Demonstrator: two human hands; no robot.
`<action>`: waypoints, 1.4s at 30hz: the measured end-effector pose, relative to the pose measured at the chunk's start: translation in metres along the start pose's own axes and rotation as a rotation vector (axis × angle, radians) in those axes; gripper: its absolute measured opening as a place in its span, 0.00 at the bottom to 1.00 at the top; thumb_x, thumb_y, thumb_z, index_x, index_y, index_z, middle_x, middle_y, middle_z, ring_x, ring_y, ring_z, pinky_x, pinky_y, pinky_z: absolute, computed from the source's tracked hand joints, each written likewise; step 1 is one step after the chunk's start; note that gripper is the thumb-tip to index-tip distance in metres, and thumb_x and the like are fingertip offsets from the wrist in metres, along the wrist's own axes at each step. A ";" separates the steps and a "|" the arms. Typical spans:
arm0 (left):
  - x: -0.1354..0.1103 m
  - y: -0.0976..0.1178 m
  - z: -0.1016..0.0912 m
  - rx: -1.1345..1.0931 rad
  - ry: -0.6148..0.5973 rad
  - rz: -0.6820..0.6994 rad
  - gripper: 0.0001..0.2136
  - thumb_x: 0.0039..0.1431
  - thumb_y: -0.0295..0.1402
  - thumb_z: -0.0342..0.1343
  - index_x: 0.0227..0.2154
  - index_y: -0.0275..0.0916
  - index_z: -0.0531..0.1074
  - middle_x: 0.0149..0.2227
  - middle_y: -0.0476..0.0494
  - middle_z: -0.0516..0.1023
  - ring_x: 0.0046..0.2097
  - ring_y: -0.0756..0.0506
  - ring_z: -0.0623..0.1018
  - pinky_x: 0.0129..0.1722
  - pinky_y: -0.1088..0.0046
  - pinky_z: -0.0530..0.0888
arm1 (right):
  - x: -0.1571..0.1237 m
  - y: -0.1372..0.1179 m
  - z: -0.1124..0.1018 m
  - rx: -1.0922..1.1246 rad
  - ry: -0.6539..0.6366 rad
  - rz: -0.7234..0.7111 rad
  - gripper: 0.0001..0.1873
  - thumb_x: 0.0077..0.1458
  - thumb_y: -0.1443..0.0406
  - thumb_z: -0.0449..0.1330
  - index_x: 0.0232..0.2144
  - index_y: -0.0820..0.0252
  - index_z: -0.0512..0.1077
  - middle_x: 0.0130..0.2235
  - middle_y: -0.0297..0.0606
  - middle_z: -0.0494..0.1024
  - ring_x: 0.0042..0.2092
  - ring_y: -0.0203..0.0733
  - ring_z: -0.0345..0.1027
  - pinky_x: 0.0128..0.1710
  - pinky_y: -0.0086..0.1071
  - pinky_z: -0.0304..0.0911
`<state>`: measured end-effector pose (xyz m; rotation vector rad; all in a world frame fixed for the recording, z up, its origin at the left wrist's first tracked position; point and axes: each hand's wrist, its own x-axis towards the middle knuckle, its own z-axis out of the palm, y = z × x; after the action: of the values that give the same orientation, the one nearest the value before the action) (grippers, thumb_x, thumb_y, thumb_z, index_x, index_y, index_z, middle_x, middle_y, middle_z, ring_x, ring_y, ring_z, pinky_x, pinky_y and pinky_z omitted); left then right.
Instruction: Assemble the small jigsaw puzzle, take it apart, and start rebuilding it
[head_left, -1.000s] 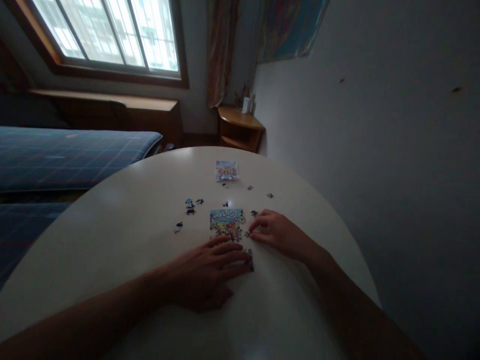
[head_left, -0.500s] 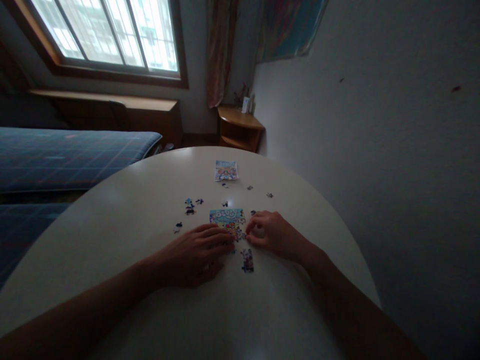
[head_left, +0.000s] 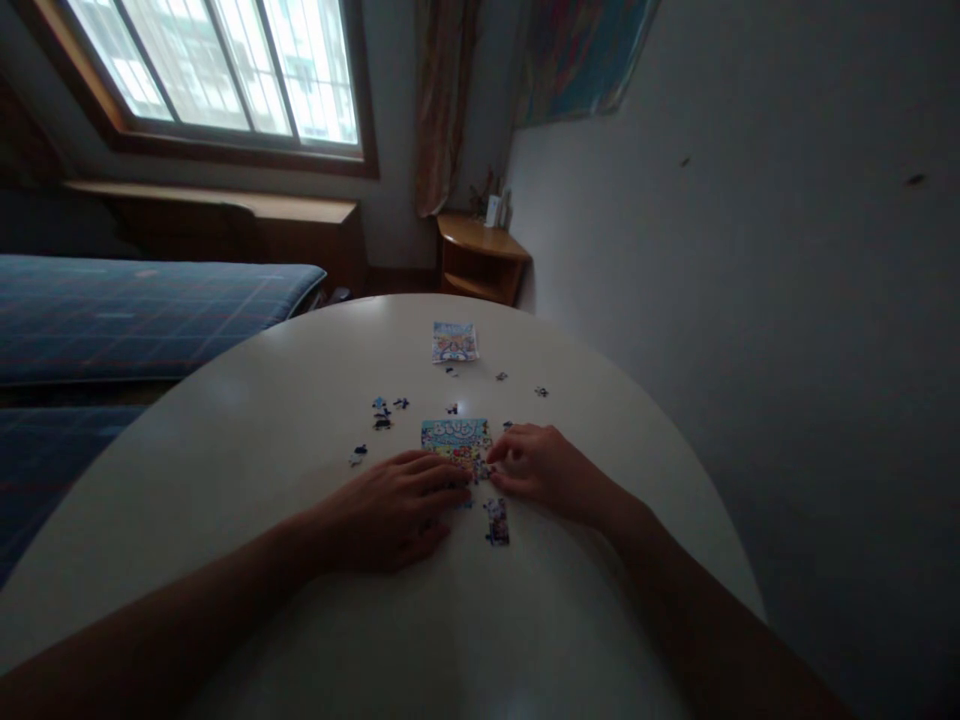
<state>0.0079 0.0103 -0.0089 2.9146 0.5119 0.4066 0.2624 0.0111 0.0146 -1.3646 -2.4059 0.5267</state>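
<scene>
1. Head view: from where I'm standing, part-built jigsaw (head_left: 454, 432) lies on the round white table (head_left: 300, 370), under and beyond the left fingers, touching distance left of the right fingertips.
2. Left hand (head_left: 394, 508): palm down, fingers stretched over the jigsaw's near part, unclenched.
3. Right hand (head_left: 538, 465): thumb and forefinger bent toward each other at the jigsaw's right edge. Can't tell if a piece is pinched there.
4. Small puzzle strip (head_left: 497, 522): on the near side of the right fingertips, right of the left ones.
5. Loose piece cluster (head_left: 382, 412): beyond left hand. Single piece (head_left: 358, 456) sits closer to it.
6. Dark piece (head_left: 508, 426): just beyond right forefinger, partly hidden.
7. Printed picture sheet (head_left: 454, 342): well beyond both hands.
</scene>
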 end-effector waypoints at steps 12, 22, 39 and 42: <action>0.000 0.000 -0.001 0.021 -0.025 -0.009 0.17 0.64 0.33 0.49 0.55 0.41 0.67 0.60 0.41 0.69 0.59 0.40 0.71 0.61 0.57 0.66 | -0.001 0.003 -0.002 0.013 -0.031 -0.133 0.04 0.56 0.67 0.63 0.32 0.56 0.80 0.39 0.37 0.82 0.38 0.36 0.74 0.42 0.30 0.63; 0.006 0.006 -0.004 0.014 -0.057 -0.010 0.16 0.58 0.29 0.51 0.49 0.39 0.66 0.65 0.42 0.64 0.63 0.38 0.65 0.63 0.54 0.62 | -0.002 -0.002 -0.004 -0.218 -0.094 -0.192 0.08 0.59 0.69 0.59 0.33 0.58 0.79 0.38 0.38 0.82 0.37 0.38 0.74 0.41 0.33 0.61; 0.010 0.014 0.001 0.054 -0.061 -0.063 0.26 0.56 0.31 0.51 0.59 0.38 0.62 0.64 0.40 0.65 0.64 0.37 0.63 0.64 0.55 0.59 | -0.008 0.022 -0.024 -0.270 0.079 0.021 0.06 0.56 0.68 0.62 0.34 0.54 0.80 0.37 0.36 0.83 0.37 0.40 0.75 0.41 0.34 0.65; 0.010 0.014 0.003 0.067 -0.060 -0.070 0.27 0.58 0.33 0.51 0.61 0.38 0.61 0.65 0.39 0.64 0.64 0.36 0.63 0.64 0.55 0.58 | -0.008 0.037 -0.030 -0.288 0.200 0.228 0.05 0.55 0.66 0.63 0.35 0.56 0.80 0.36 0.36 0.82 0.37 0.42 0.74 0.40 0.36 0.65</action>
<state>0.0223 0.0002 -0.0068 2.9517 0.6285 0.2975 0.3077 0.0263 0.0232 -1.7349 -2.2396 0.0889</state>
